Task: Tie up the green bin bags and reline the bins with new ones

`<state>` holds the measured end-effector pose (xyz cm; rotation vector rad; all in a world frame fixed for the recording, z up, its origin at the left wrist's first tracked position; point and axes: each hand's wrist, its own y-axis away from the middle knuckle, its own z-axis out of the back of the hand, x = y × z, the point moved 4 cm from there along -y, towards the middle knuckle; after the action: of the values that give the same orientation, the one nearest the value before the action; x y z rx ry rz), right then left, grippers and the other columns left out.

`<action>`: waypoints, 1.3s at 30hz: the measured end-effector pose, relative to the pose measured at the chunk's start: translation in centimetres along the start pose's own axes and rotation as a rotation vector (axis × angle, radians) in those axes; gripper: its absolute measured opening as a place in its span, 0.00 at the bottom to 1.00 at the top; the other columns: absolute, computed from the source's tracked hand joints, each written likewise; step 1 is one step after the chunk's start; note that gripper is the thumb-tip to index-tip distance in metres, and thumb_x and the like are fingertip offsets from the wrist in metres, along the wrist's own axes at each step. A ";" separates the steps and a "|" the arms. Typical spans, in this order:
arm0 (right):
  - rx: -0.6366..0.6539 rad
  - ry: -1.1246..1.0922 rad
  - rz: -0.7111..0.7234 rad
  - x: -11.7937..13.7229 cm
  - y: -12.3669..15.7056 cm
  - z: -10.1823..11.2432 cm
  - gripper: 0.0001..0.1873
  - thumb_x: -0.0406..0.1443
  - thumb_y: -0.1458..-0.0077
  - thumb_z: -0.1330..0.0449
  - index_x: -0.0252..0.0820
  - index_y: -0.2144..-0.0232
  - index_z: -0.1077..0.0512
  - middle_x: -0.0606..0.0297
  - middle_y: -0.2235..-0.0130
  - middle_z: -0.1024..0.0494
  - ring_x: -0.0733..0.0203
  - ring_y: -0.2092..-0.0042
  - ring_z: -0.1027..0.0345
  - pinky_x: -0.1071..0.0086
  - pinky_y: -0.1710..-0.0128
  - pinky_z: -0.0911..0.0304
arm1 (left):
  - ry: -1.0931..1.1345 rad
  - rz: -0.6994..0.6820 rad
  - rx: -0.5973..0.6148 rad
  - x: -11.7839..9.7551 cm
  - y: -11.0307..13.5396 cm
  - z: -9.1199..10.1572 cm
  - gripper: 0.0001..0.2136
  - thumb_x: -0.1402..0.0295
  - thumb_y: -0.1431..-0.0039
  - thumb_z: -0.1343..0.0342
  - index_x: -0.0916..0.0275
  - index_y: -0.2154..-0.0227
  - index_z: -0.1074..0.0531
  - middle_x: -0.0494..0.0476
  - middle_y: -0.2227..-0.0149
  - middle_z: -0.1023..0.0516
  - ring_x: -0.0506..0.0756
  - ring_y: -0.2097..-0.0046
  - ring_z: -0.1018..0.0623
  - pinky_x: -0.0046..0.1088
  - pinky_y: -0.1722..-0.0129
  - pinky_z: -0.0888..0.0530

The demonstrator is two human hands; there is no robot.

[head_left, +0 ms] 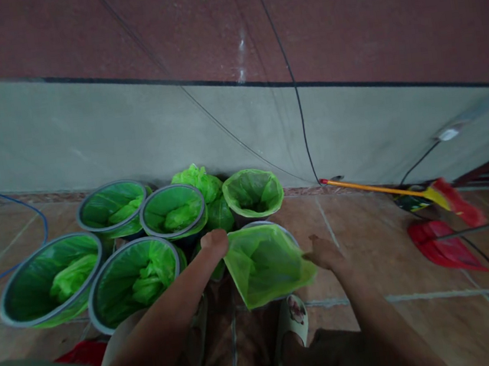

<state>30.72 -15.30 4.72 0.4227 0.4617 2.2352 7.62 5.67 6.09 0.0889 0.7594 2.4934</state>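
Note:
Both my hands hold a light green plastic bag [266,263] stretched over the nearest grey bin, whose rim [261,224] just shows behind the bag. My left hand [214,243] is closed on the bag's left edge. My right hand [324,253] pinches its right edge. The bag's mouth is pulled open between them. Grey bins lined with green bags stand to the left: one [133,277] right beside my left arm, another [51,281] farther left.
More lined bins [111,206] [173,209] [253,192] stand against the grey wall [353,128]. A red broom with a yellow handle [406,191] and a red dustpan [443,244] lie on the tiles at right. Cables run down the wall. My sandalled foot [292,319] is below the bag.

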 end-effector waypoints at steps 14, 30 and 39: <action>0.048 0.067 0.131 4.0 0.6 0.3 0.15 0.23 0.50 0.45 0.34 0.63 0.21 0.48 0.56 0.19 0.50 0.52 0.25 0.66 0.55 0.35 | -0.054 -0.024 -0.065 -0.6 0.6 0.1 0.24 0.68 0.43 0.44 0.68 0.44 0.33 0.75 0.45 0.27 0.67 0.44 0.26 0.44 0.50 0.28; 0.145 -0.541 0.748 6.2 6.9 3.8 0.12 0.35 0.46 0.47 0.44 0.72 0.22 0.65 0.68 0.22 0.62 0.65 0.29 0.71 0.64 0.36 | 0.105 -0.418 -0.348 -4.3 0.5 1.5 0.14 0.68 0.35 0.52 0.59 0.53 0.25 0.60 0.54 0.20 0.61 0.47 0.26 0.55 0.37 0.47; -0.061 -0.440 0.286 1.2 4.1 4.8 0.30 0.47 0.50 0.37 0.38 0.47 0.30 0.51 0.55 0.21 0.52 0.57 0.25 0.63 0.58 0.31 | 0.130 -0.529 -0.478 -5.8 2.4 2.6 0.14 0.68 0.36 0.56 0.58 0.64 0.22 0.59 0.61 0.19 0.61 0.54 0.24 0.53 0.37 0.48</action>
<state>29.44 -16.05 10.97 0.9718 0.1037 2.3249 11.99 2.41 10.09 -0.3971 0.1772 2.1073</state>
